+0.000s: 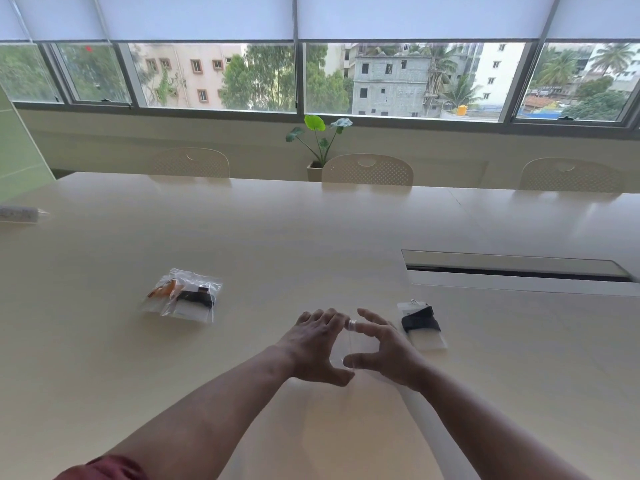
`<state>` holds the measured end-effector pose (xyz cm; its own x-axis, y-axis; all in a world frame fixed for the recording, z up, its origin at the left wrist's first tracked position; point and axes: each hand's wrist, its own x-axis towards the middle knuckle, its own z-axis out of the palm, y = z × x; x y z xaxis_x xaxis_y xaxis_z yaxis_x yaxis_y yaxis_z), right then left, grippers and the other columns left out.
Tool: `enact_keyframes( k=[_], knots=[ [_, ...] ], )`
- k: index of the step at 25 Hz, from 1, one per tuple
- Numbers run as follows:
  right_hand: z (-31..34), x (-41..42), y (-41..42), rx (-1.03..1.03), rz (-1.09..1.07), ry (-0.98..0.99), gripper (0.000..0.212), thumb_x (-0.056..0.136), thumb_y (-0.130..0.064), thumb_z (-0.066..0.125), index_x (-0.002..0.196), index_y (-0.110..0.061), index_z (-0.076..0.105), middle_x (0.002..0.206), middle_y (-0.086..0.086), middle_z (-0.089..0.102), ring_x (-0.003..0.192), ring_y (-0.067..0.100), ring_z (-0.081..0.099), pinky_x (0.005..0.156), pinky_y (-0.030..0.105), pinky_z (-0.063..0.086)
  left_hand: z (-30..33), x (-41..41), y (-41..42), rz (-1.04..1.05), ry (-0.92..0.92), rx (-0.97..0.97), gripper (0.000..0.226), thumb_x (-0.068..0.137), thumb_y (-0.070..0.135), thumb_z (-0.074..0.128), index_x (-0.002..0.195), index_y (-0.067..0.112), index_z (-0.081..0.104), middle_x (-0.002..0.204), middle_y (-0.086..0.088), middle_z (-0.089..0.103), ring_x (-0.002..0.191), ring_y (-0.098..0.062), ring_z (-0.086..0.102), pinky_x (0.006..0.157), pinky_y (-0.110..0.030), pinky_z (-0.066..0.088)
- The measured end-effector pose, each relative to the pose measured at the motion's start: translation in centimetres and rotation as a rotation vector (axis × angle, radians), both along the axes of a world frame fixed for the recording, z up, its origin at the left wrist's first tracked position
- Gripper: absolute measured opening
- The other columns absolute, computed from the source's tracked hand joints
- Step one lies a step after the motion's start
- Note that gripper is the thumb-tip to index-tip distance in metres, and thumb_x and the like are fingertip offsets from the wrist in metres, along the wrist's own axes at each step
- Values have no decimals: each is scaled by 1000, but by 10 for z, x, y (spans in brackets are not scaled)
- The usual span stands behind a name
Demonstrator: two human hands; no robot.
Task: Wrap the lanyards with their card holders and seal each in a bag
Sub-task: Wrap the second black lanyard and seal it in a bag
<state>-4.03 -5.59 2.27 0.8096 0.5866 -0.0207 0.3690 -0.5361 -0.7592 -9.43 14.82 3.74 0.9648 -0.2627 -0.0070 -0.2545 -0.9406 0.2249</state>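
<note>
At left of centre, two sealed bags (181,296) with wrapped lanyards lie overlapping on the counter (311,230). In the lower middle, the left hand (313,348) and right hand (384,355) each pinch a clear empty bag (349,344), their grip narrow on it. Just right of the right hand lies a black-wrapped card holder (420,325), unbagged.

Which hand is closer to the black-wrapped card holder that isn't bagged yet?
Right. The right hand sits just beside the wrapped card holder, not touching it. The left hand lies farther off, beyond the right hand; both hold a clear bag.
</note>
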Motion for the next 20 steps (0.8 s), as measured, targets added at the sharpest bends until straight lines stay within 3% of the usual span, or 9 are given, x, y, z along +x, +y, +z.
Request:
enact_keyframes(
  k=[6, 9, 11, 16, 18, 20],
  knots=[
    [7, -2, -3, -58, 45, 13, 65, 53, -78, 77, 111, -76, 49, 168, -13, 11, 153, 13, 7, 124, 47, 16, 1, -1, 6, -29, 27, 25, 110, 63, 84, 62, 149, 30, 19, 150, 7, 31, 138, -18, 28, 118, -37, 21],
    [5, -4, -1, -116, 34, -6, 69, 56, -78, 77, 119, -71, 49, 169, -13, 2, 154, 14, 5, 124, 50, 14, 2, 0, 3, 3, 40, -10, 121, 57, 93, 60, 152, 32, 17, 152, 9, 31, 138, -15, 27, 115, -35, 19],
    [5, -5, 0, -150, 25, -33, 74, 63, -74, 77, 131, -62, 48, 169, -14, 3, 155, 14, 5, 124, 50, 11, 3, 0, -1, 6, 42, -39, 115, 58, 90, 62, 149, 31, 24, 147, 10, 35, 135, -14, 31, 113, -33, 21],
    [7, -7, 0, -178, 16, -65, 62, 83, -57, 73, 141, -48, 50, 166, -9, 23, 153, 16, 19, 123, 46, 18, 3, 3, -2, -5, 44, -80, 90, 63, 77, 64, 136, 31, 36, 134, 12, 42, 127, -14, 40, 108, -32, 25],
    [9, -7, -3, -32, -13, -62, 42, 89, -37, 75, 130, -35, 65, 155, -4, 44, 143, 13, 40, 119, 38, 32, 2, 4, -1, -2, 54, -82, 93, 64, 77, 64, 139, 30, 36, 138, 12, 41, 129, -13, 38, 112, -32, 24],
    [13, -4, -9, 134, -122, -110, 18, 90, -20, 75, 108, -25, 76, 130, -5, 65, 118, 4, 62, 100, 33, 52, 4, 6, -1, 15, 63, -101, 98, 64, 78, 66, 143, 29, 36, 140, 11, 41, 129, -12, 38, 113, -30, 24]
  ],
)
